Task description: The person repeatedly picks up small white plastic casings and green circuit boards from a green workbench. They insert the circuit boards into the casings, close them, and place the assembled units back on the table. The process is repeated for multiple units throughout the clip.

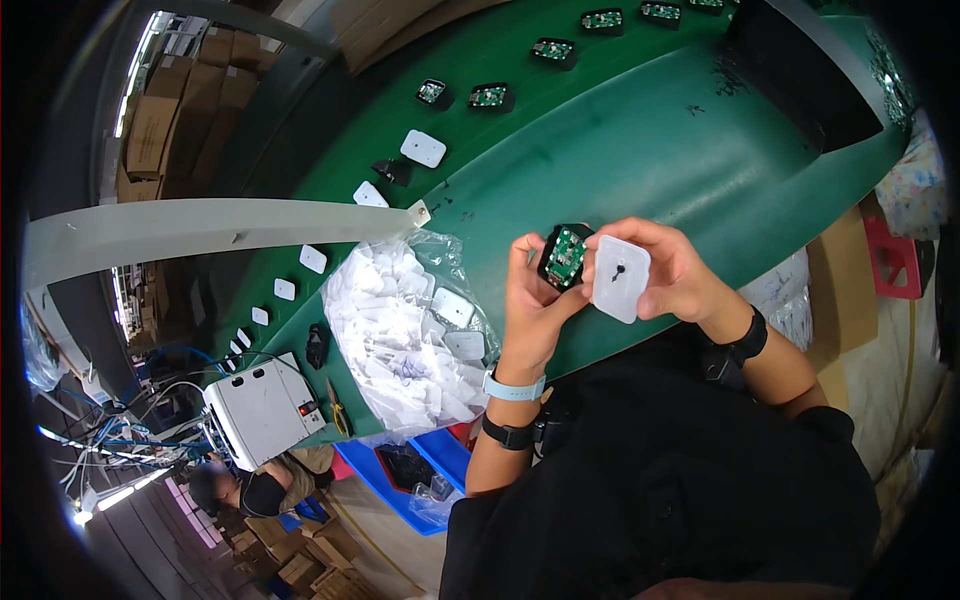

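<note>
My left hand [532, 312] is closed around a small black housing with a green circuit board [567, 254] facing up inside it. Right beside it, my right hand [682, 272] grips a white rounded rectangular cover [619, 290] by its edges, with a small dark piece showing at its middle. The cover's near edge lies close to the housing, and the fingertips of both hands almost meet there. Whether the two parts touch, I cannot tell. To the left of my left wrist, a clear plastic bag [395, 330] full of white covers lies on the green table.
Several housings with boards [490, 96] and white covers [423, 149] line the green belt beyond. A pale metal bar [220, 225] crosses at left. Yellow-handled pliers [340, 412] lie near a white machine [265, 410]. A black bin [800, 75] stands far right; another person [262, 490] is lower left.
</note>
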Tool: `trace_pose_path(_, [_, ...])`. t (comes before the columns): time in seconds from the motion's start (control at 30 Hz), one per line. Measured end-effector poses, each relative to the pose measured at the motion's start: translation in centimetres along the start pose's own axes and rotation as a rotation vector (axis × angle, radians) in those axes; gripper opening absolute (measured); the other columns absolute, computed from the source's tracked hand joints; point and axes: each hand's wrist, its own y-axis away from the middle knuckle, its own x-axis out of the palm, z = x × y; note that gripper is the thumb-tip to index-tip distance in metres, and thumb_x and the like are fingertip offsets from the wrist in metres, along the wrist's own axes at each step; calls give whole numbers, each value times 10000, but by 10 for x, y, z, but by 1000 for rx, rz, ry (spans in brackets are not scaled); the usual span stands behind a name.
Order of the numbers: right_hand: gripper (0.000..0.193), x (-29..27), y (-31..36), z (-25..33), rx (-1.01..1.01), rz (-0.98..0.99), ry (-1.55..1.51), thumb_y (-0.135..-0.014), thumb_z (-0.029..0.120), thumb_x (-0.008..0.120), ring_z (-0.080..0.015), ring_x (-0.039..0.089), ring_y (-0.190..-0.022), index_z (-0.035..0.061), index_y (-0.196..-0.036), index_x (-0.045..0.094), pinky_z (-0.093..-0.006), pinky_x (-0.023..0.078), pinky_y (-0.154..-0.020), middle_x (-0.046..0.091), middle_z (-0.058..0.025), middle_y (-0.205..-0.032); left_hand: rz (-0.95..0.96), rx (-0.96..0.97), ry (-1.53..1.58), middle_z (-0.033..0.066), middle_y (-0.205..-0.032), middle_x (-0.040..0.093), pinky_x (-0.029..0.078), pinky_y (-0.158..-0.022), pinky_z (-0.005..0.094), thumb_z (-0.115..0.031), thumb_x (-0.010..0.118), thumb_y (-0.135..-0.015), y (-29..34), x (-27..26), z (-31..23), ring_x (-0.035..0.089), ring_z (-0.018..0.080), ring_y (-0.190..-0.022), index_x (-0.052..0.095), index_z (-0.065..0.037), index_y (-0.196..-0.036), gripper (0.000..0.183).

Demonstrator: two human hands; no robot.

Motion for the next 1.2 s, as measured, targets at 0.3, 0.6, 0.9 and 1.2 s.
trace_pose_path(0.3, [704, -3, -3, 3, 3, -64, 42, -803, 63, 830, -200, 621, -1163, -29, -1404, 476, -361, 520, -1002, 626, -112, -1238, -19, -38, 356, 138, -1286, 594, 498, -1015, 446, -30, 609, -964, 10, -6, -5, 626, 262, -1129, 495, -74, -1253, 314])
trace_pose_path(0.6, [598, 15, -10, 1, -7, -239, 477, -778, 7, 838, -148, 613, -1037, -35, -1316, 579, -318, 530, -944, 618, -70, -1157, -93, 207, -88, 166, -1301, 590, 558, -945, 344, 194, 690, -796, 12, 7, -20, 641, 225, -1120, 506, -5, -1306, 577])
trace_pose_path(0.9, [622, 19, -16, 3, -80, -148, 755, -765, 64, 863, -165, 613, -1038, -9, -1321, 593, -329, 524, -945, 600, -80, -1202, -134, 249, -233, 225, -1299, 616, 553, -987, 384, 149, 697, -832, 19, 12, -22, 639, 275, -1165, 578, 33, -1252, 452])
trace_pose_path(1.2, [575, 30, -25, 4, -146, -222, 926, -723, 129, 893, -186, 650, -956, -3, -1235, 667, -306, 546, -851, 660, -103, -1134, -237, 254, -172, 154, -1221, 643, 553, -881, 296, 129, 692, -849, 19, 13, -20, 668, 186, -1040, 576, -24, -1253, 447])
